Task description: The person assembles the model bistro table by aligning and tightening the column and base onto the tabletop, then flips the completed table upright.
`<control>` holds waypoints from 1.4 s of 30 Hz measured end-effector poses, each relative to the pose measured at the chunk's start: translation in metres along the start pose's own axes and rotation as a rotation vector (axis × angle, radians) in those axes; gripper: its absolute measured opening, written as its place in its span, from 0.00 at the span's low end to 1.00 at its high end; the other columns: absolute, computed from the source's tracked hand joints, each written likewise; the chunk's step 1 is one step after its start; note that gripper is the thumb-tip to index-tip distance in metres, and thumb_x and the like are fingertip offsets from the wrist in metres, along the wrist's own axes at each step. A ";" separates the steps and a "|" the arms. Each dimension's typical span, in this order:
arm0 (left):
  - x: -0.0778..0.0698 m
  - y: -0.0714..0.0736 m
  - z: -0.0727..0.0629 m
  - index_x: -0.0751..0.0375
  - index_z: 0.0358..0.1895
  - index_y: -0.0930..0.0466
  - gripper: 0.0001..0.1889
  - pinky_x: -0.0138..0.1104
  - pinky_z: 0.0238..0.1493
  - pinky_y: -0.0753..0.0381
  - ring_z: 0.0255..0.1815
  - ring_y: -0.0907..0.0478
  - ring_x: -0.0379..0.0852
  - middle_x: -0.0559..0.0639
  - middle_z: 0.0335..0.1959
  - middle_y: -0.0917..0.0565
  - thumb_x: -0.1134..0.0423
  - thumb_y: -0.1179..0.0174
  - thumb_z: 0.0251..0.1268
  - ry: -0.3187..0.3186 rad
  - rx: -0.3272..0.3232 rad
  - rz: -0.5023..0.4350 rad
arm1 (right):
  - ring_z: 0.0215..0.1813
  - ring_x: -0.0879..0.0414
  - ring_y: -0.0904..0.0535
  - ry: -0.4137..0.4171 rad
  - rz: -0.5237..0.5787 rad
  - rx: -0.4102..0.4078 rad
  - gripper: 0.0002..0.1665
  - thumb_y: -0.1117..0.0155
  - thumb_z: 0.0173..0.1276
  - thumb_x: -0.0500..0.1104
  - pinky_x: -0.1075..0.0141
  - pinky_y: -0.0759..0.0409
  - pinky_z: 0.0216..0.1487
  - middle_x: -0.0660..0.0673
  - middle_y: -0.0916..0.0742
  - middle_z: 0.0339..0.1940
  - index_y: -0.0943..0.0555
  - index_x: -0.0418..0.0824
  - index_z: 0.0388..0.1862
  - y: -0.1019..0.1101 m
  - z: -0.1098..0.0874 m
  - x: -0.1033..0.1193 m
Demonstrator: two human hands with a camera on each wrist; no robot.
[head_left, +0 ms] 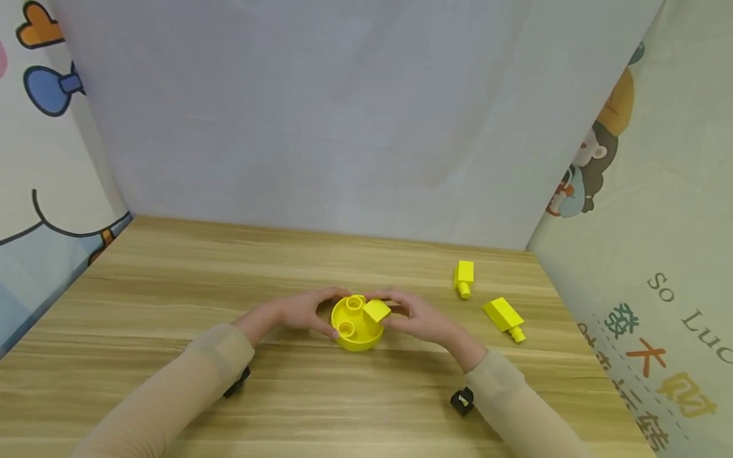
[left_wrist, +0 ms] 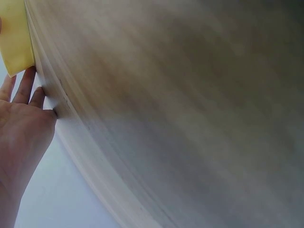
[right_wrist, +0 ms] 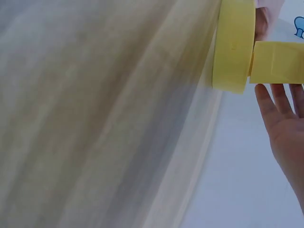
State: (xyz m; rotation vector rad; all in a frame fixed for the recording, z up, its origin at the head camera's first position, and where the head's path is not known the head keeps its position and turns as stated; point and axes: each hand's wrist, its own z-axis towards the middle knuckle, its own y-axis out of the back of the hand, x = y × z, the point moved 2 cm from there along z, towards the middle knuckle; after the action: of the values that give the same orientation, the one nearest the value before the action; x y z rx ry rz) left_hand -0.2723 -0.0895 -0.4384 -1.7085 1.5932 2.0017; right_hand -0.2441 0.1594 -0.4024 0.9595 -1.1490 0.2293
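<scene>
A yellow round dish-like base (head_left: 357, 345) lies on the table between the two hands, with two round sockets showing inside it. My left hand (head_left: 300, 312) holds the base by its left side, thumb at the front and fingers at the back. My right hand (head_left: 420, 318) pinches a yellow block (head_left: 377, 310) over the right part of the base. In the right wrist view the block (right_wrist: 278, 61) stands out from the top of the base (right_wrist: 233, 47); its lower end is hidden. The left wrist view catches only part of the base (left_wrist: 16, 42).
Two more yellow blocks with narrow round pegs lie to the right, one farther back (head_left: 465, 275) and one nearer (head_left: 505, 317). A pale cloth wall (head_left: 321, 127) closes off the table's far edge. Printed cloths hang at both sides.
</scene>
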 end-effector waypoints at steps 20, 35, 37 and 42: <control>-0.002 -0.001 -0.001 0.50 0.72 0.43 0.45 0.51 0.71 0.48 0.72 0.44 0.50 0.49 0.71 0.38 0.47 0.30 0.51 0.034 -0.005 -0.038 | 0.37 0.53 0.21 -0.297 -0.209 -0.598 0.24 0.24 0.52 0.45 0.65 0.19 0.38 0.45 0.17 0.36 0.23 0.40 0.45 -0.025 0.008 0.015; 0.000 0.001 -0.001 0.49 0.72 0.44 0.46 0.50 0.71 0.48 0.72 0.45 0.49 0.48 0.71 0.38 0.46 0.30 0.50 0.030 0.002 -0.041 | 0.70 0.48 0.37 0.037 -0.142 -0.111 0.31 0.43 0.69 0.37 0.51 0.39 0.70 0.44 0.30 0.69 0.36 0.42 0.70 0.002 0.013 0.015; 0.000 0.001 -0.001 0.49 0.72 0.44 0.46 0.50 0.71 0.48 0.72 0.44 0.49 0.48 0.71 0.38 0.46 0.30 0.50 0.031 0.002 -0.040 | 0.71 0.50 0.37 0.039 -0.160 -0.062 0.28 0.45 0.71 0.37 0.53 0.37 0.69 0.45 0.29 0.69 0.34 0.42 0.69 0.004 0.013 0.014; 0.000 0.001 -0.002 0.49 0.72 0.43 0.45 0.50 0.71 0.47 0.72 0.44 0.49 0.49 0.71 0.38 0.46 0.30 0.50 0.026 0.005 -0.035 | 0.68 0.47 0.33 -0.004 -0.138 -0.093 0.26 0.43 0.70 0.39 0.54 0.31 0.65 0.42 0.26 0.66 0.30 0.39 0.66 0.008 0.013 0.009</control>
State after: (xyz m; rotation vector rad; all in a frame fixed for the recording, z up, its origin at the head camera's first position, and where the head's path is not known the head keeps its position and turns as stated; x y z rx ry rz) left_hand -0.2716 -0.0914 -0.4370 -1.7558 1.5630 1.9662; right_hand -0.2533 0.1520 -0.3900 0.9530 -1.0825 0.0622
